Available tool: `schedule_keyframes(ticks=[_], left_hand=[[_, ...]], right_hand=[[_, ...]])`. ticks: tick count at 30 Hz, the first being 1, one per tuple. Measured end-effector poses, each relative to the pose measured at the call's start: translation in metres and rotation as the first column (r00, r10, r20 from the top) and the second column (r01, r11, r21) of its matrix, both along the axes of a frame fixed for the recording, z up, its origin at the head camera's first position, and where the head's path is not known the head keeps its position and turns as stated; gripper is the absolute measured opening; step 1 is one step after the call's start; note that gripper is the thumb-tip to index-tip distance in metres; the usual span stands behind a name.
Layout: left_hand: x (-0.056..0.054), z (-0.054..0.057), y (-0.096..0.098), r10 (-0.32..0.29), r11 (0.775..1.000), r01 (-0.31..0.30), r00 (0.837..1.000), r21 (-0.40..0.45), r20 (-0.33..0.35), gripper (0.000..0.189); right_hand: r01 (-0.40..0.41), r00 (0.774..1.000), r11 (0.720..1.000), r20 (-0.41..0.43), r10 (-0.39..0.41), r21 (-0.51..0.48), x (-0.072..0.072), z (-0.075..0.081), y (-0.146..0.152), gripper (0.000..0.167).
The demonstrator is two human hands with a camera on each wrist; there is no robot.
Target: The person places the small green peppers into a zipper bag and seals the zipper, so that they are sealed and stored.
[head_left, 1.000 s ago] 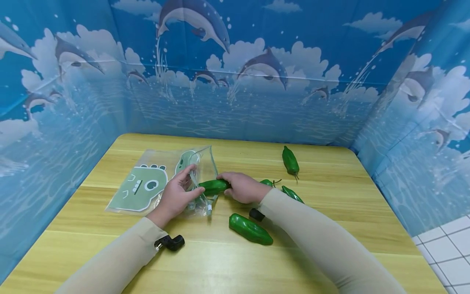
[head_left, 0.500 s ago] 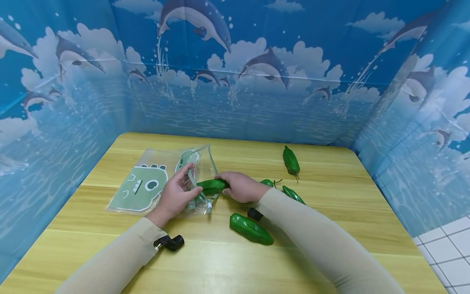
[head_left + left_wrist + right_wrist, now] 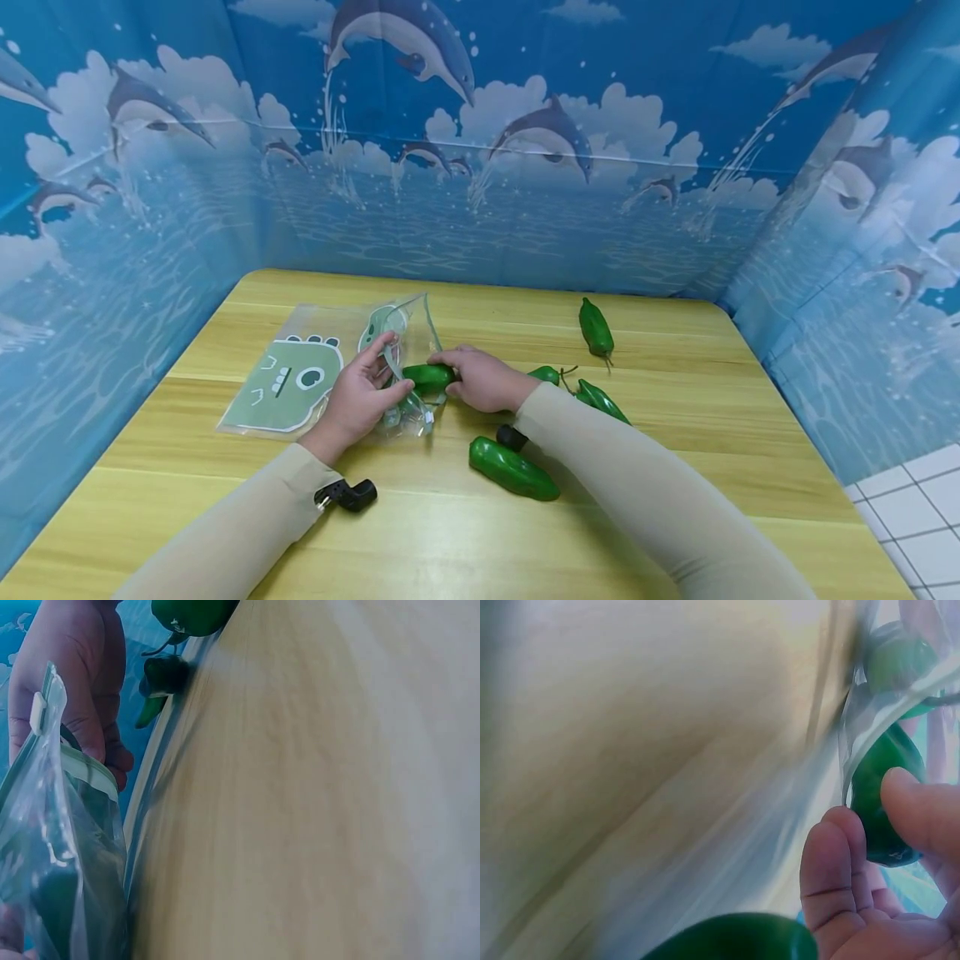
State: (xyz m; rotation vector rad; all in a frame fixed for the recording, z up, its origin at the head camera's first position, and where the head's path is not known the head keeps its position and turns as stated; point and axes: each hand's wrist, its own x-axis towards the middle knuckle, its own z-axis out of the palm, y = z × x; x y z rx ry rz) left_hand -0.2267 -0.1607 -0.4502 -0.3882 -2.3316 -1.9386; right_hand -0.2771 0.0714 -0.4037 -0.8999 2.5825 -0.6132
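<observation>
A clear zip bag [image 3: 281, 387] with a green cartoon print lies on the left of the table, its mouth turned right. My left hand [image 3: 356, 408] holds the edge of that mouth, thumb and fingers spread apart. My right hand [image 3: 487, 379] grips a green pepper [image 3: 426, 379] by its near end, with the far end inside the mouth. In the right wrist view the thumb and fingers pinch this pepper [image 3: 885, 799], and another green pepper [image 3: 898, 664] shows through the plastic deeper in. A white zip slider [image 3: 37, 712] sits on the bag's edge in the left wrist view.
On the wooden table [image 3: 420, 533], one loose pepper [image 3: 513, 468] lies in front of my right wrist. Two others, a partly covered pepper [image 3: 546, 374] and a pepper [image 3: 602, 401], lie beyond my right forearm. Another pepper [image 3: 596, 327] is farther back. A dolphin-print curtain [image 3: 480, 225] encloses the table.
My right hand has moved a little left, pushing the pepper farther into the bag's mouth. The left hand stays almost still at the bag.
</observation>
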Motion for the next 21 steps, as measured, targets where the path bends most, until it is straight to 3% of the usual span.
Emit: schedule_keyframes(ticks=[14, 21], left_hand=[[-0.001, 0.001, -0.001, 0.011, 1.000, -0.011, 1.000, -0.015, -0.005, 0.084], [-0.001, 0.001, -0.001, 0.008, 1.000, -0.008, 1.000, -0.017, 0.005, 0.084]], right_hand=[[-0.010, 1.000, 0.999, -0.020, 0.010, 0.033, -0.008, -0.004, -0.010, 0.054], [-0.021, 1.000, 0.999, 0.009, 0.021, 0.037, -0.012, -0.006, -0.014, 0.054]])
